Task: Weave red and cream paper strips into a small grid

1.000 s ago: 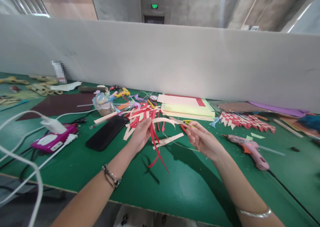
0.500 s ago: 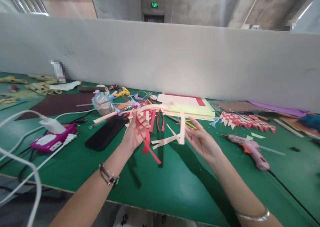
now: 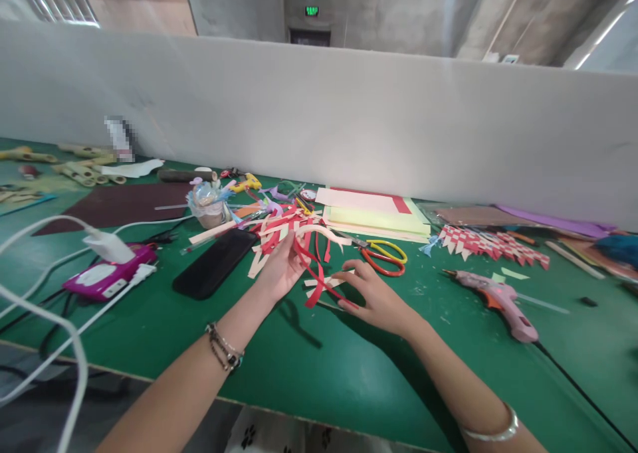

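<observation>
Red paper strips are dangling from the left hand above a green desk.
The left hand is pinching them together with a pale strip; the right hand is curving beside their loose ends, thumb and forefinger parted. Open-handled scissors are lying just beyond. The crossing ends could be tangling, and a hard pull from one side could be creasing or tearing them, since they look thin.

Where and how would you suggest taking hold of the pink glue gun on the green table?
Best by its handle, from the near right: the glue gun lies flat, its handle slanting that way, while the nozzle, possibly hot, points left.
</observation>
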Available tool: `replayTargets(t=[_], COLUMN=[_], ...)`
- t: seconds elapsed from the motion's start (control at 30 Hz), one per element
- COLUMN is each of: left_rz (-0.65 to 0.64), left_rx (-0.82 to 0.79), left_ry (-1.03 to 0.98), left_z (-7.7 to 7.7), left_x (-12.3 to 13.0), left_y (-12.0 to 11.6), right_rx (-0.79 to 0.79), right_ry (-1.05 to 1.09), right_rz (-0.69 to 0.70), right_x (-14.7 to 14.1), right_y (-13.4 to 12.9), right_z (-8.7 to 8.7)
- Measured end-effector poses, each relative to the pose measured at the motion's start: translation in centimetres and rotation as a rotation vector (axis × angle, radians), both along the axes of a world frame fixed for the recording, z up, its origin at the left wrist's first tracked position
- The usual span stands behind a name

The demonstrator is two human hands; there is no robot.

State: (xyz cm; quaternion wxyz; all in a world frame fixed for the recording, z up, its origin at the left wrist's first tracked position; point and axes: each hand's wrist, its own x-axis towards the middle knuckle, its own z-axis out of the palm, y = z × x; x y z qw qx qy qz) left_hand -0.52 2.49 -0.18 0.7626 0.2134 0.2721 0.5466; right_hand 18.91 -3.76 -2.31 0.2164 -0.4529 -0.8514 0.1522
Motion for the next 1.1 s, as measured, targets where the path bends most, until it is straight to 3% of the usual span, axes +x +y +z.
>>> replayTargets(t=[0.13,0.33,0.67,0.87,1.1], left_rz=[-0.038,-0.067,-0.095,-0.110,-0.110], left_rx=[0.018,0.063,0.117,0.127,0.189], left_ry=[-0.006,-0.051,-0.135,-0.137,-0.136], left_z=[0.2,0.1,0.3,0.0,-0.5], left_x=[0.0,-0.1,-0.4,-0.9,-1.3], left_y=[-0.3,-0.2,-0.2,0.5,1.3], right_rx=[0.021,0.029,0.109,-0.042,-0.006], right_ry=[-0.030,-0.056,0.045,0.397,0.640], right_rz=[0.027,0.025,-0.023,-0.222,-0.517], right_x=[-0.4,-0.5,-0.1,0.5,2.9], right_y=[-0.3,0.2,0.8,1.0,1.6], right_z=[0.3,-1.0,-1.3,-0.4,1.2])
